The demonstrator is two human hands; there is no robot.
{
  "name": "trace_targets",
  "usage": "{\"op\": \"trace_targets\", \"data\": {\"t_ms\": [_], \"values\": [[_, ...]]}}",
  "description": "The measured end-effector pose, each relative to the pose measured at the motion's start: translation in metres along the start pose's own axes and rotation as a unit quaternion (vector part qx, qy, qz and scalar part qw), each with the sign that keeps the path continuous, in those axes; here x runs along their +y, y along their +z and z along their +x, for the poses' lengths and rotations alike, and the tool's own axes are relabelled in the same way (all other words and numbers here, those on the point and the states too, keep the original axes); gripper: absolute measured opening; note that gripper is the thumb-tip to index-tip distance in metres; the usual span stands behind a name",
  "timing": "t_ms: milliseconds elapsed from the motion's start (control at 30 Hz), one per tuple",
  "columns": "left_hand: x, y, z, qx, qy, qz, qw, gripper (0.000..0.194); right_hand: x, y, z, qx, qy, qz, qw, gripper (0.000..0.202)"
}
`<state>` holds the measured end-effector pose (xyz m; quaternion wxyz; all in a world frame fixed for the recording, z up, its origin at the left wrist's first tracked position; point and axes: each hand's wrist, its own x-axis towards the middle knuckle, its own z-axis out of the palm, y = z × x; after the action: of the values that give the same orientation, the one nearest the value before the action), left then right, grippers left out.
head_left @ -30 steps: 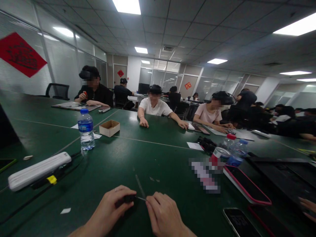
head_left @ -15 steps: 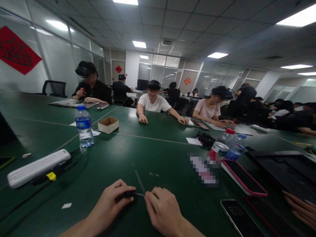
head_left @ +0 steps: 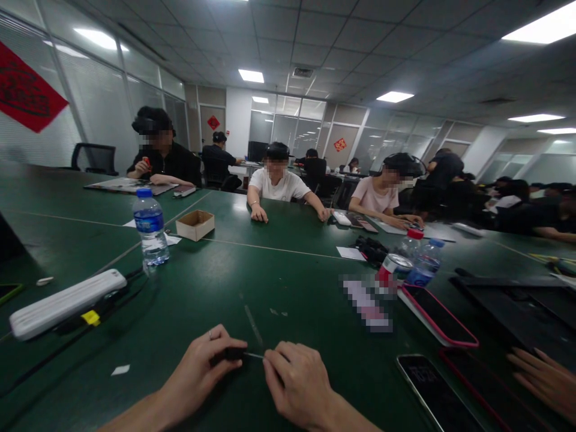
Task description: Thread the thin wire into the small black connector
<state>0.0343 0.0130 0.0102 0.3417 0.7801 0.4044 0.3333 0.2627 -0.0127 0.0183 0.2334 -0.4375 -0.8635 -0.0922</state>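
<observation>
My left hand is closed, pinching a small black piece between thumb and fingers. From its right end a thin metal shaft runs across the gap to my right hand. The fingertips of that hand are closed at the shaft's far end; whatever else they hold is hidden behind them. Both hands are low over the green table, close together. Just beyond them a narrow pale strip shows on the tabletop.
To the left are a white power strip, a water bottle and an open cardboard box. Phones, a can and a black tray lie right. Another person's hand rests near the tray. Several people sit opposite.
The view has shifted slightly, so the table and background sit a little further left. Both hands keep their grip and barely move. Opposite, a person's hand has drawn back from a white object.
</observation>
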Motion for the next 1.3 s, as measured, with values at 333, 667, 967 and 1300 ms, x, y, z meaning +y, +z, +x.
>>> {"op": "trace_targets", "data": {"t_ms": [333,667,967,1300], "values": [[-0.006,0.003,0.004,-0.038,0.007,0.0,0.999,0.022,-0.024,0.008,-0.001,0.084,-0.21,0.061,0.972,0.02],[-0.004,-0.002,0.004,-0.004,-0.059,-0.081,0.995,0.027,0.001,0.002,0.006,-0.006,0.018,0.039,0.999,0.023],[-0.006,-0.001,0.002,0.008,-0.028,-0.044,0.999,0.029,-0.003,0.002,0.006,-0.032,0.024,0.031,0.999,0.021],[-0.008,0.001,0.0,0.018,0.037,0.044,0.998,0.028,-0.003,0.001,0.005,-0.026,0.014,0.001,1.0,0.021]]}}
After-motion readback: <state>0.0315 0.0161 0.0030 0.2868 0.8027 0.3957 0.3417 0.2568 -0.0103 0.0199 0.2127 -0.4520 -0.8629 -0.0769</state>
